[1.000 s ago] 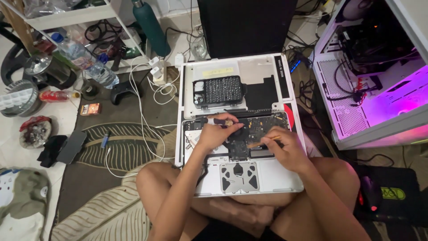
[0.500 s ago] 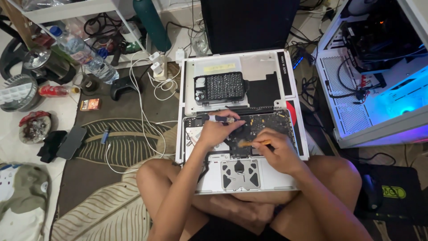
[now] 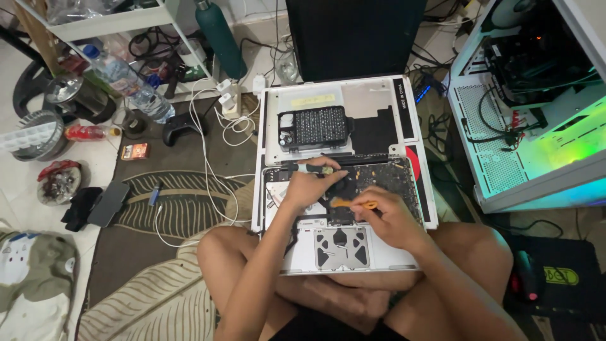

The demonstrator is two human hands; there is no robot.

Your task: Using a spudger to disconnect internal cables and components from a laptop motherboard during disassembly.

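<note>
A: Compared with the frame a second earlier, the right hand (image 3: 390, 221) had been drawn slightly toward the middle of the opened silver laptop body (image 3: 344, 208), and the glow of the white open-sided computer case (image 3: 524, 126) had been turned from purple to green and yellow. The left hand (image 3: 309, 186) had hardly been shifted.

B: How were the hands set?

A: The left hand was laid palm-down on the exposed dark circuit board (image 3: 385, 177), fingers closed narrowly around a slim dark screwdriver-like tool (image 3: 303, 168). The right hand was curled around a small orange-handled tool (image 3: 353, 203), its tip pointed at the black round fan (image 3: 341, 186).

B: And the laptop itself?

A: It was propped across the crossed legs, partly on the leaf-patterned brown rug (image 3: 177, 208), with the black tray of screwdriver bits (image 3: 319, 126) set on the removed silver bottom cover (image 3: 341, 120).

B: What might have been risked?

A: The laptop could have been tipped off the legs, since it was poorly supported. A component could have been scratched by a slipped tip. A loosened screw could have been lost in the rug or among the white cables (image 3: 214, 126).
</note>
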